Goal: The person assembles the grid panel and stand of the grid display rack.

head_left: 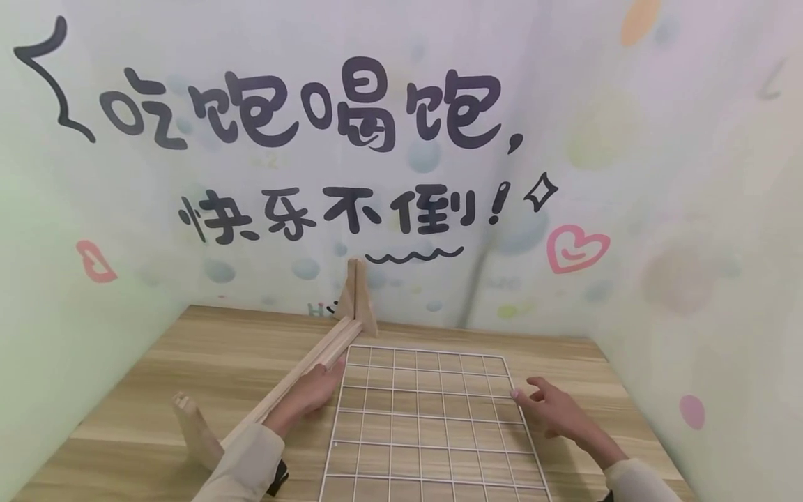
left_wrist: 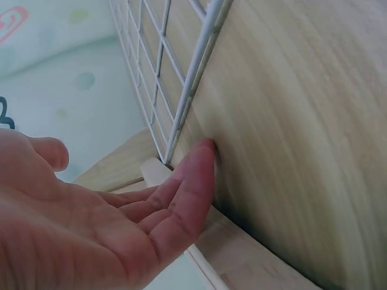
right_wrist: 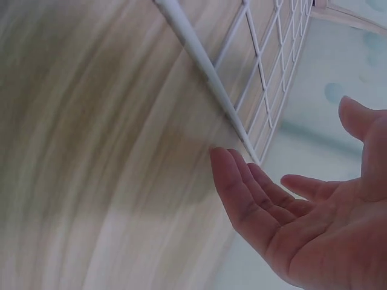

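Note:
A white wire grid panel (head_left: 417, 391) lies on the wooden table in the head view, its near end cut off by the frame. My left hand (head_left: 314, 392) is at the panel's left edge, between it and a wooden stand's long rail (head_left: 316, 357). In the left wrist view, the left palm (left_wrist: 115, 223) is turned up with fingers loosely bent, fingertips close to the tabletop below the grid's rim. By the right edge is my right hand (head_left: 558, 411); its fingers (right_wrist: 242, 193) are extended and slightly bent beside the rim. Whether either hand touches the wire, I cannot tell.
The stand has one upright end piece (head_left: 357, 300) near the back wall and another (head_left: 196, 429) at the left front. A printed wall covering (head_left: 263, 167) rises behind the wood-grain table (head_left: 144, 376), with side walls left and right.

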Tool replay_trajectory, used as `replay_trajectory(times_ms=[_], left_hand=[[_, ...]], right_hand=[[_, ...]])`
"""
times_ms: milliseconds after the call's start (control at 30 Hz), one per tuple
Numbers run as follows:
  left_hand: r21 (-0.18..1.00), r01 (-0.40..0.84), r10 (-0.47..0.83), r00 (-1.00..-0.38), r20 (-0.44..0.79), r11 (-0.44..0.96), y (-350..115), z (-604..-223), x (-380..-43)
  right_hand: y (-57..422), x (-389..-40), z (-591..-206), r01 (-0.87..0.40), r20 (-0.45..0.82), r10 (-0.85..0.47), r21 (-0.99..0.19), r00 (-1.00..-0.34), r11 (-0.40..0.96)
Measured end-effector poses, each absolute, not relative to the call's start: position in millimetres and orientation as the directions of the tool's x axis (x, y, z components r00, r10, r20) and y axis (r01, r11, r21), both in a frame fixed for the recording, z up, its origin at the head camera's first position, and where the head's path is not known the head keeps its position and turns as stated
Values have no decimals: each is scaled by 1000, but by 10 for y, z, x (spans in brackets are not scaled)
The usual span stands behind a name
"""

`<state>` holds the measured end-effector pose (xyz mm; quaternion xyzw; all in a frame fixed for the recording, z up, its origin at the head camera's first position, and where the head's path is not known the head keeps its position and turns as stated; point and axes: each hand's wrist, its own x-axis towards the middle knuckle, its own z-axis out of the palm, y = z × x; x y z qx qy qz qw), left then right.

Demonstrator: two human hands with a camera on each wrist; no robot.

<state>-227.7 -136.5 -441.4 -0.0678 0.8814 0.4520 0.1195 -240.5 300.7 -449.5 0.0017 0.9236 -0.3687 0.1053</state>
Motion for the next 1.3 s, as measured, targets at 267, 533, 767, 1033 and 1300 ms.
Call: replay_trajectory(times_ms=[267, 533, 767, 1033, 1300], left_hand=[[733, -270, -46, -949, -311, 624, -1314, -4484, -2312], [713, -200, -14, -966, -257, 672, -1278, -4541, -2319], [664, -151, 1, -975, -223, 732, -1258, -4618, -2293], [586, -70, 15, -990, -140, 807, -1181, -4611, -2301], [546, -39, 6, -997, -79, 837, -1155, -4665, -2308]], right_hand=[[2969, -2419, -4548, 112, -237, -69, -672, -969, 732], [2895, -2422, -4540, 124, -246, -63, -675, -967, 728], [2859, -2422, -4655, 109, -216, -45, -651, -975, 752], [2857, -2394, -4707, 62, -136, -33, -641, -990, 765], [2867, -2401, -4747, 87, -156, -11, -608, -988, 789]])
